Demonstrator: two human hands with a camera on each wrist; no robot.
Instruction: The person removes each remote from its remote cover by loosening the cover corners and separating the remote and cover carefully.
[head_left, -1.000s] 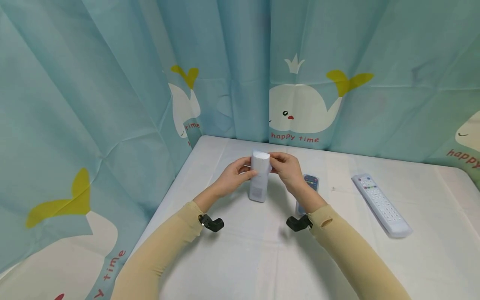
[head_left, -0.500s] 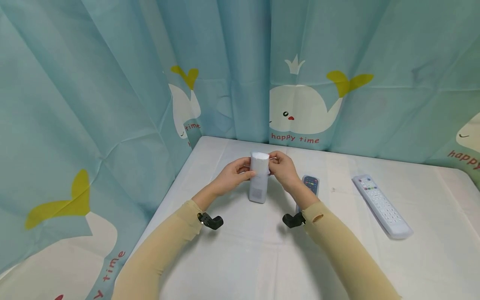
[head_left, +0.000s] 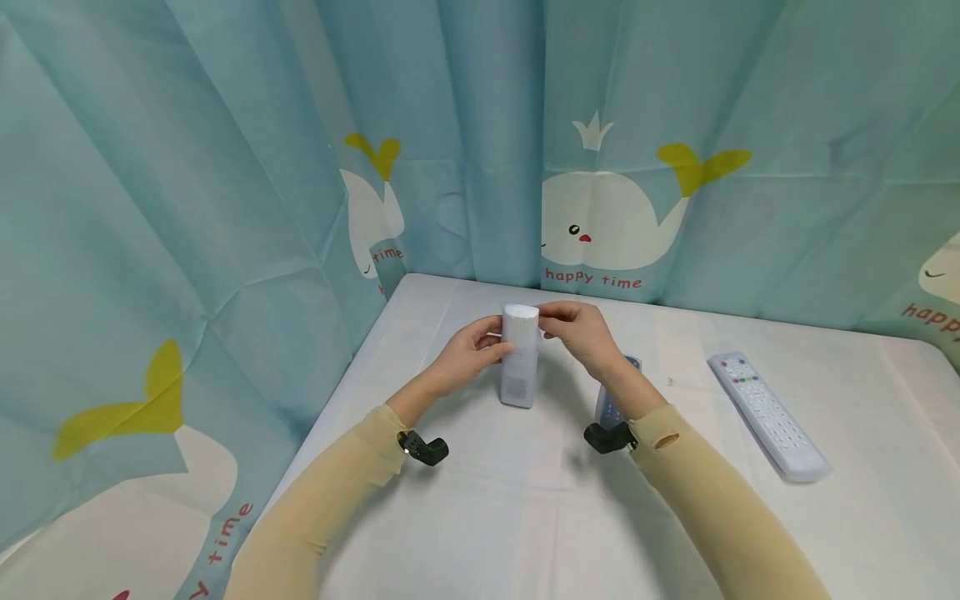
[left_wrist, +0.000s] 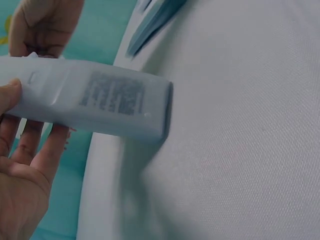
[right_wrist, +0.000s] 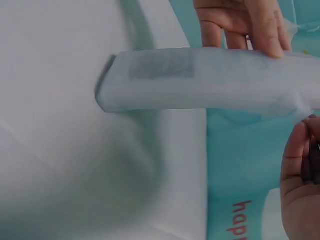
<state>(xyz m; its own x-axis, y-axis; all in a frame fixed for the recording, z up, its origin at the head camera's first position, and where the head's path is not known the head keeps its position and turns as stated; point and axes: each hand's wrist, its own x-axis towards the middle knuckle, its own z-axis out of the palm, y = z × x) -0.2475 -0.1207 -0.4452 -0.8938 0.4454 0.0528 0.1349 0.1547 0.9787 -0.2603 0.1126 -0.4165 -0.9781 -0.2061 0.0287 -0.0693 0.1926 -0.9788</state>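
Note:
My left hand (head_left: 461, 358) grips a pale remote control (head_left: 519, 367), its thumb on the back and its fingers behind. The remote stands nearly upright, its labelled back (left_wrist: 114, 95) toward me, wrapped in a translucent cover (right_wrist: 225, 82). At the upper right edge, my right hand (head_left: 581, 333) pinches a bit of this cover, which stretches out toward its fingertips (right_wrist: 301, 131). The remote's button side is hidden.
A dark-buttoned remote (head_left: 611, 410) in a bluish cover lies partly beneath my right forearm. Farther right is a white remote (head_left: 768, 417) with its buttons up. A whale-print curtain (head_left: 480, 150) hangs behind the white-covered table (head_left: 480, 517).
My right hand and wrist shifted slightly left, then back out to the right, the forearm now covering more of the dark-buttoned remote. The left hand and held remote stay almost still.

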